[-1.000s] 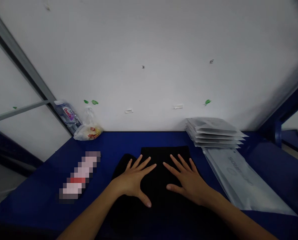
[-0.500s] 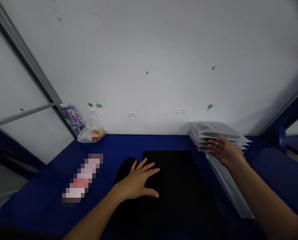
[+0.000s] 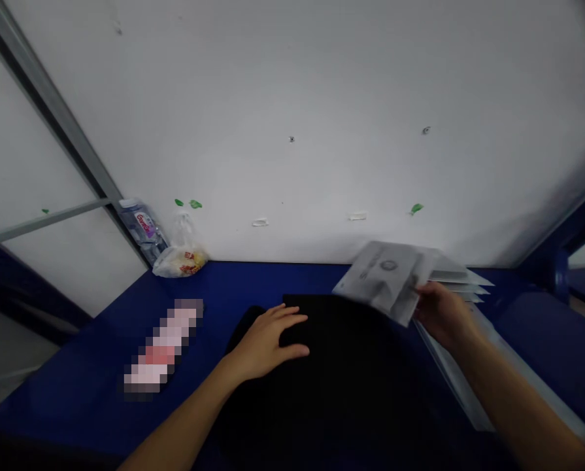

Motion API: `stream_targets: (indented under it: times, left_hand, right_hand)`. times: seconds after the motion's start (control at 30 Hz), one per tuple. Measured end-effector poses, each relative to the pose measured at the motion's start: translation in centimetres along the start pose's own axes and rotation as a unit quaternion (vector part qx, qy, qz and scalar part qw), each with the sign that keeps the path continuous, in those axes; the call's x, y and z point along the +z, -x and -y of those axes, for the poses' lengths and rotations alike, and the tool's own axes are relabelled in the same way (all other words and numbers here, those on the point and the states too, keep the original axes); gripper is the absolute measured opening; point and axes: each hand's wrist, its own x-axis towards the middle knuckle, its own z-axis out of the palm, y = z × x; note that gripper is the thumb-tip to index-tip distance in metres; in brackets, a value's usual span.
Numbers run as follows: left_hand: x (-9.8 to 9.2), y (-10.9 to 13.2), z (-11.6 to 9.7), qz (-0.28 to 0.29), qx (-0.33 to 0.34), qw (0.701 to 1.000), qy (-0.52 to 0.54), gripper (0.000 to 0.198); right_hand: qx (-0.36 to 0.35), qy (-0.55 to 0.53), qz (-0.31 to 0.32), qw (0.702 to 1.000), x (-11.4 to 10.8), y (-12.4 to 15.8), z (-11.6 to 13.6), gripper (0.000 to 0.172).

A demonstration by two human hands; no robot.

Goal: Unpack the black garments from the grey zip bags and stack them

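A folded black garment [image 3: 341, 366] lies on the blue table [image 3: 91, 366] in front of me. My left hand [image 3: 265, 340] rests flat on the garment's left part, fingers stretched out. My right hand [image 3: 442, 314] is closed on a grey plastic bag [image 3: 385, 278], lifted and blurred over the garment's far right corner. Behind it sits a stack of grey plastic bags [image 3: 456, 278] against the wall.
A long grey bag [image 3: 468, 379] lies flat along the right side of the table under my right forearm. At the far left corner stand a water bottle [image 3: 142, 229] and a knotted plastic bag [image 3: 182, 258]. A blurred-out pink object [image 3: 162, 347] lies left of the garment.
My right hand left the garment, reached to the bag stack, and now carries one bag leftward toward the garment. My left hand stayed on the cloth.
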Motion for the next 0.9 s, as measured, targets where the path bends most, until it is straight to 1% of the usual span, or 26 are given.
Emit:
stream_targets:
  times: [0.03,0.07,0.1,0.13,0.17,0.2,0.27,0.3,0.33,0.43,0.57,0.63,0.7,0.77,0.83,0.9]
  left_hand:
    - [0.0,-0.2,0.1,-0.046,-0.011,0.998,0.032,0.048]
    - [-0.1,-0.4,0.2,-0.09,-0.025,0.993,0.072,0.042]
    - [-0.2,-0.6,0.3,-0.127,-0.043,0.984,0.119,0.037]
    - [-0.3,-0.8,0.3,-0.15,-0.065,0.971,0.174,0.035]
    - [-0.4,-1.0,0.2,-0.159,-0.091,0.955,0.233,0.035]
    - [-0.6,-1.1,0.1,-0.156,-0.119,0.937,0.29,0.038]
    - [-0.7,-1.1,-0.2,-0.127,-0.169,0.901,0.38,0.043]
    - [-0.7,-1.0,-0.4,-0.105,-0.186,0.889,0.405,0.045]
    - [-0.6,-0.9,-0.6,-0.082,-0.194,0.884,0.417,0.045]
    - [0.0,-0.5,-1.2,-0.027,-0.185,0.889,0.418,0.038]
    - [1.1,-0.3,-1.6,0.002,-0.178,0.895,0.408,0.038]
    - [1.5,-0.2,-1.9,0.021,-0.168,0.896,0.41,0.039]
    - [2.0,-0.1,-2.5,0.048,-0.154,0.897,0.412,0.038]
    - [2.5,0.1,-3.1,0.072,-0.143,0.901,0.404,0.038]
    - [2.9,0.3,-3.6,0.086,-0.142,0.906,0.389,0.037]
    - [3.1,0.3,-3.8,0.089,-0.143,0.907,0.386,0.038]
  right_hand:
    - [0.054,0.014,0.059,0.997,0.5,0.7,-0.1,0.015]
    - [0.116,0.029,0.131,0.984,1.1,1.3,-0.3,0.018]
    - [0.172,0.045,0.207,0.962,1.6,2.0,-0.6,0.019]
    - [0.213,0.06,0.276,0.935,2.2,2.6,-0.9,0.02]
    - [0.236,0.073,0.325,0.913,2.6,3.1,-1.3,0.02]
    - [0.241,0.083,0.35,0.902,3.0,3.6,-1.8,0.02]
    - [0.24,0.101,0.362,0.895,3.5,4.2,-2.9,0.019]
    - [0.244,0.108,0.364,0.892,3.6,4.4,-3.4,0.017]
    - [0.25,0.116,0.37,0.887,3.6,4.6,-3.9,0.014]
    - [0.268,0.138,0.398,0.866,3.8,5.1,-4.9,0.005]
    - [0.278,0.15,0.427,0.847,4.9,5.8,-5.3,0.015]
    - [0.259,0.151,0.425,0.854,5.7,6.1,-5.3,0.023]
    - [0.216,0.157,0.409,0.872,6.4,6.5,-5.4,0.031]
    - [0.168,0.177,0.397,0.885,7.0,6.7,-5.5,0.035]
    - [0.134,0.206,0.396,0.885,7.4,6.9,-5.6,0.034]
    - [0.118,0.23,0.4,0.879,7.5,7.0,-5.6,0.033]
